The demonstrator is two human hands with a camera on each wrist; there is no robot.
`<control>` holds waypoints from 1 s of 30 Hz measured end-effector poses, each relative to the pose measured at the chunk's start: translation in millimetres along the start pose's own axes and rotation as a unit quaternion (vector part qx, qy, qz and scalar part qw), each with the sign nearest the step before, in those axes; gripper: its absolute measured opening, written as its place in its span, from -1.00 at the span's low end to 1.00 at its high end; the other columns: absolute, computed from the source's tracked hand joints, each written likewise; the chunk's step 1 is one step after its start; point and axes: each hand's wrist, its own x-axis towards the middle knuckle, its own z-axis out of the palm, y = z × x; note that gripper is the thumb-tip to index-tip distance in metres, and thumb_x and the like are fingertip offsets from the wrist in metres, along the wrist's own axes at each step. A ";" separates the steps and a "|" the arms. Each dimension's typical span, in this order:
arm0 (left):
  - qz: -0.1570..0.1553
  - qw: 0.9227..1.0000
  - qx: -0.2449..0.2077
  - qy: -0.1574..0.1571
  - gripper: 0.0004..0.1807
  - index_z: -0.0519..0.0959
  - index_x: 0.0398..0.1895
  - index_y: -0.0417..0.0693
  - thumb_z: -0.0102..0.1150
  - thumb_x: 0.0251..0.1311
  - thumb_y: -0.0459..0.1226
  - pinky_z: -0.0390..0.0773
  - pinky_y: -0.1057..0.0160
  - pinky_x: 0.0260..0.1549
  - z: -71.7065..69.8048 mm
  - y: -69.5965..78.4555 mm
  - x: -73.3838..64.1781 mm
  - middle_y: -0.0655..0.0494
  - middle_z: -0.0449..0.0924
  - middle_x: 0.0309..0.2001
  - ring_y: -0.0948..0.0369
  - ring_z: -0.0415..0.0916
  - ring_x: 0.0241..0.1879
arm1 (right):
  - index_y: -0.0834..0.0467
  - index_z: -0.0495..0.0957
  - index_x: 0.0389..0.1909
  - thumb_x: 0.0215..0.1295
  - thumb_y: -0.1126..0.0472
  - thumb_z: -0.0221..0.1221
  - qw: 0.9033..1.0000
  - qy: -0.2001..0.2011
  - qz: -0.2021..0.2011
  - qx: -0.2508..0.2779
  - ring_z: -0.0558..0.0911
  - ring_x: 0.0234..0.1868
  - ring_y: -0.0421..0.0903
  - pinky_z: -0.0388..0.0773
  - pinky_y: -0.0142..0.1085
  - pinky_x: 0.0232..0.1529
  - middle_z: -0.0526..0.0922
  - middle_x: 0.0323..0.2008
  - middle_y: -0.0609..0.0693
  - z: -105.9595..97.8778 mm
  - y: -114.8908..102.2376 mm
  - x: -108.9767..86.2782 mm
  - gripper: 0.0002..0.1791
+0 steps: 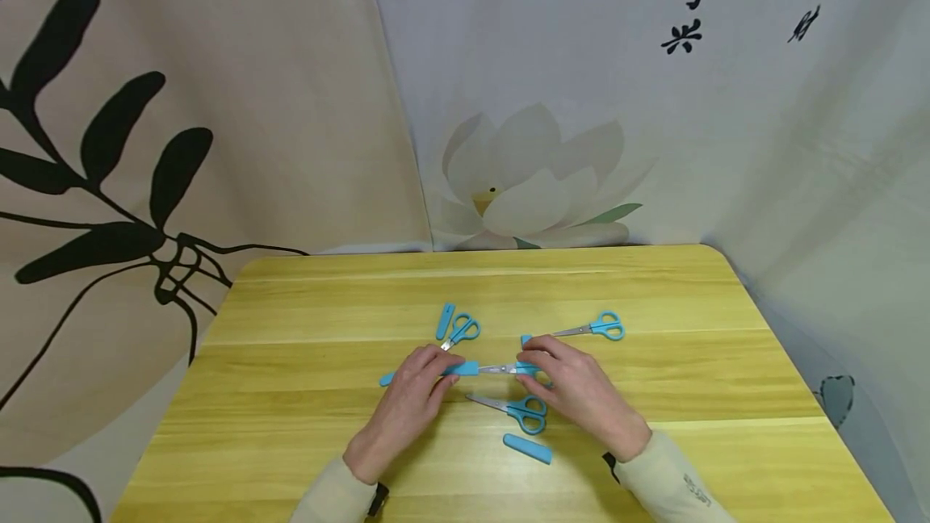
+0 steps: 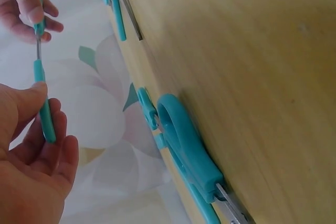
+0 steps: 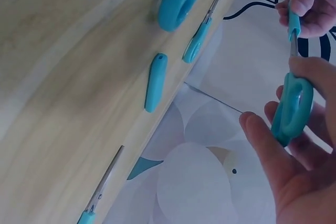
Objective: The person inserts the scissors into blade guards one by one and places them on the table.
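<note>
My left hand grips a blue blade sheath between thumb and fingers. Opposite it, my right hand holds a pair of scissors by its blue handles, the blades pointing left. Both are raised off the table, in line with each other. The blades run to the sheath's mouth; how far inside the tips reach is hidden. Just below the hands lies another pair of scissors. A blue piece shows left of my left hand, mostly hidden by it.
On the wooden table lie more blue-handled scissors behind my left hand and scissors behind my right. Loose sheaths lie at the back and near the front. Another blue piece is partly covered by my right hand.
</note>
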 end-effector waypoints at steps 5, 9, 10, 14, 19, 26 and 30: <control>0.017 1.000 -0.005 0.014 -0.76 0.64 -0.08 0.02 0.31 0.18 -0.36 0.53 0.28 -0.20 0.3 -0.1 0.3 0.24 0.53 -0.17 0.27 0.45 -0.14 | 0.10 0.68 -0.22 -0.03 0.18 0.49 1.000 0.002 -0.006 0.006 0.65 -0.21 -0.15 0.63 -0.32 -0.30 0.61 -0.12 -0.01 0.1 -1.6 2.3 -0.69; 0.021 1.000 -0.006 0.018 -0.76 0.64 -0.08 0.02 0.31 0.18 -0.36 0.53 0.29 -0.21 -0.1 0.7 0.4 0.24 0.52 -0.17 0.27 0.45 -0.14 | 0.10 0.68 -0.22 0.02 0.15 0.46 1.000 0.002 -0.007 0.005 0.65 -0.22 -0.16 0.63 -0.31 -0.29 0.62 -0.13 -0.02 -0.2 -3.0 3.8 -0.72; 0.021 1.000 -0.006 0.019 -0.76 0.64 -0.08 0.02 0.31 0.18 -0.36 0.53 0.30 -0.22 -0.2 1.0 0.4 0.24 0.52 -0.17 0.28 0.44 -0.15 | 0.10 0.68 -0.22 0.04 0.14 0.45 1.000 0.001 -0.007 0.005 0.65 -0.22 -0.16 0.63 -0.32 -0.29 0.62 -0.13 -0.03 -0.4 -3.5 4.2 -0.72; 0.022 1.000 -0.001 0.019 -0.75 0.64 -0.08 0.03 0.31 0.18 -0.36 0.52 0.31 -0.23 0.0 1.4 0.3 0.26 0.52 -0.18 0.29 0.43 -0.16 | 0.10 0.68 -0.20 0.12 0.11 0.40 1.000 -0.005 -0.009 0.005 0.64 -0.23 -0.20 0.61 -0.37 -0.29 0.61 -0.13 -0.06 -1.1 -5.2 6.4 -0.75; 0.027 0.999 -0.002 0.023 -0.74 0.64 -0.08 0.02 0.33 0.16 -0.37 0.51 0.32 -0.25 0.4 1.4 0.2 0.26 0.52 -0.18 0.29 0.42 -0.17 | 0.09 0.67 -0.22 0.06 0.15 0.44 1.000 0.000 -0.009 0.009 0.62 -0.26 -0.23 0.60 -0.40 -0.33 0.60 -0.15 -0.09 -0.3 -7.0 8.7 -0.74; 0.028 0.999 -0.003 0.026 -0.76 0.65 -0.09 0.01 0.32 0.17 -0.37 0.52 0.31 -0.27 -0.6 2.4 1.5 0.25 0.52 -0.19 0.29 0.44 -0.18 | 0.11 0.67 -0.24 0.06 0.15 0.44 1.000 0.013 -0.012 0.011 0.62 -0.28 -0.21 0.60 -0.39 -0.36 0.61 -0.17 -0.09 2.6 -9.1 10.8 -0.75; 0.027 0.999 -0.004 0.025 -0.76 0.65 -0.09 0.01 0.32 0.17 -0.37 0.51 0.31 -0.27 -1.1 3.1 1.9 0.24 0.52 -0.20 0.29 0.43 -0.20 | 0.11 0.66 -0.24 0.05 0.15 0.44 1.000 0.014 -0.015 0.010 0.63 -0.29 -0.21 0.60 -0.39 -0.36 0.61 -0.17 -0.10 3.5 -9.8 12.3 -0.75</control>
